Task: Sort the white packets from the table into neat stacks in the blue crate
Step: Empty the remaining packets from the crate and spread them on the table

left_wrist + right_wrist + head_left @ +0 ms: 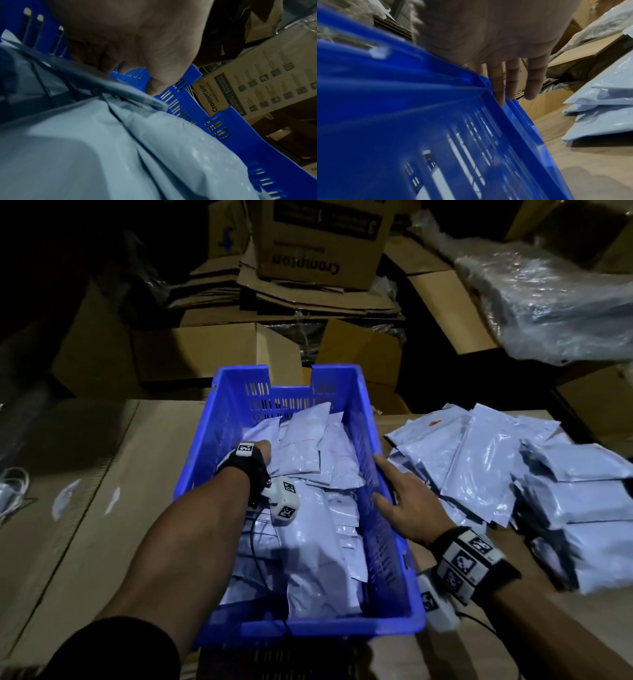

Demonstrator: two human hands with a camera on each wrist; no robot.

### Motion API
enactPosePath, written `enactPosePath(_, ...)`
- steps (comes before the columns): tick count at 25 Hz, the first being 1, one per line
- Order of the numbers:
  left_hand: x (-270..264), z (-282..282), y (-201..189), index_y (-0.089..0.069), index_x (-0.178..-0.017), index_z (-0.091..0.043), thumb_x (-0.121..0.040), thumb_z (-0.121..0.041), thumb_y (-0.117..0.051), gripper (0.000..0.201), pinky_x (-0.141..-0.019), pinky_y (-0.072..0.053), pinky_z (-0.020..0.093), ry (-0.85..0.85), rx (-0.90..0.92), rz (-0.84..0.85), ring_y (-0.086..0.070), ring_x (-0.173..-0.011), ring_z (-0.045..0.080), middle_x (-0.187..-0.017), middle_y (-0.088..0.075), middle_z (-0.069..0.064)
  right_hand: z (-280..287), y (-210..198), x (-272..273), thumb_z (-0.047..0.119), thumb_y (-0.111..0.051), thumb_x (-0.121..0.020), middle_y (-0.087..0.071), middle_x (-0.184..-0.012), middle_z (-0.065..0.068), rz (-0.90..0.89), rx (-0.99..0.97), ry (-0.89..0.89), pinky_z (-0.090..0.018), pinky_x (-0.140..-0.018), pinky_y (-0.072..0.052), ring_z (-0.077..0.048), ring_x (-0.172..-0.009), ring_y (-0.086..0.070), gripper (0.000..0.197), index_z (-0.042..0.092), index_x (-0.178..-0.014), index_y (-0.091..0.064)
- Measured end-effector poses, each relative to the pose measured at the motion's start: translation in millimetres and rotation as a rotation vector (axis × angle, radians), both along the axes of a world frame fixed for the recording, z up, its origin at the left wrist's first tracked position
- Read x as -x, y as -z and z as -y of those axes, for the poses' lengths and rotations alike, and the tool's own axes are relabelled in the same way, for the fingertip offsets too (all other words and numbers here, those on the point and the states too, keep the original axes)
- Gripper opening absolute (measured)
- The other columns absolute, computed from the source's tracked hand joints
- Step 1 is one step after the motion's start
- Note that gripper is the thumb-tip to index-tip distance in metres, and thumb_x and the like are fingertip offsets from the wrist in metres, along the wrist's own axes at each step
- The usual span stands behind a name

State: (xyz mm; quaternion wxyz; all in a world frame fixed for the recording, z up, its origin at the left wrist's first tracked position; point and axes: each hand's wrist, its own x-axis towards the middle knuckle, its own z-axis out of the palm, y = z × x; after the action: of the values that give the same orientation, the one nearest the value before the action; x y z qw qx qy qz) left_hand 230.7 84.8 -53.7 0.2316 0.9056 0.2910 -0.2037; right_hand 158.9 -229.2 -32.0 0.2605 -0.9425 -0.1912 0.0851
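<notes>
The blue crate (308, 628) stands in the middle of the cardboard-covered table, and white packets (308, 525) lie overlapping inside it. My left hand (262, 451) reaches into the crate's far left part, its fingers bent down among the packets and hidden. In the left wrist view the palm (137, 40) hangs over a packet (102, 148) beside the crate wall (231, 128). My right hand (400, 494) rests on the crate's right rim with straight fingers (498, 83) and holds nothing. A loose pile of white packets (479, 467) lies on the table to the right of the crate.
Cardboard boxes (315, 237) and flattened cartons are stacked behind the crate. A plastic-wrapped bundle (548, 302) sits at the back right. Bare cardboard table top (85, 508) lies left of the crate, with a white cable (10, 487) at the left edge.
</notes>
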Motion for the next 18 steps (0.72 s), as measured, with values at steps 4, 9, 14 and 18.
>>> enactPosePath(4,2.4,1.5,7.2,-0.057,-0.127,-0.002,-0.082,-0.020,-0.055,0.049,-0.101,-0.045,0.041,-0.100,-0.014,0.021,-0.053,-0.120,0.037,-0.134,-0.053,0.020,-0.3,1.2,1.0,0.061,-0.029,-0.082,-0.060,-0.116,-0.011,-0.005,-0.014,-0.010,-0.041,-0.080,-0.048,-0.029,-0.104,-0.053,0.081,0.031,-0.156,-0.017)
enactPosePath(9,1.0,-1.2,-3.3,-0.054,-0.129,-0.004,-0.079,-0.018,-0.065,0.053,-0.097,-0.048,0.036,-0.276,0.137,0.279,-0.056,-0.120,0.030,-0.133,-0.057,0.013,0.1,3.8,-1.5,0.054,-0.036,-0.086,-0.063,-0.110,-0.008,0.001,-0.065,-0.027,-0.035,-0.072,-0.042,-0.026,-0.097,-0.056,0.077,0.029,-0.156,-0.018)
enactPosePath(14,14.3,37.5,-71.8,-0.061,-0.114,0.001,-0.077,0.006,-0.064,0.038,-0.071,-0.045,0.026,-0.338,0.491,0.791,-0.063,-0.092,0.025,-0.100,-0.066,0.014,3.8,3.7,-2.6,0.062,-0.041,-0.091,-0.056,-0.134,-0.004,-0.013,-0.102,-0.056,-0.040,-0.092,-0.046,-0.026,-0.118,-0.053,0.074,0.030,-0.155,-0.021)
enactPosePath(18,58.1,89.1,-122.9,-0.053,-0.116,-0.011,-0.082,0.008,-0.059,0.039,-0.063,-0.051,0.017,-0.041,0.733,0.886,-0.061,-0.077,0.010,-0.091,-0.062,0.000,19.3,-28.2,0.6,0.085,-0.034,-0.080,-0.050,-0.134,0.010,-0.057,-0.385,-0.010,-0.028,-0.101,-0.036,-0.011,-0.125,-0.046,0.087,0.026,-0.143,-0.044)
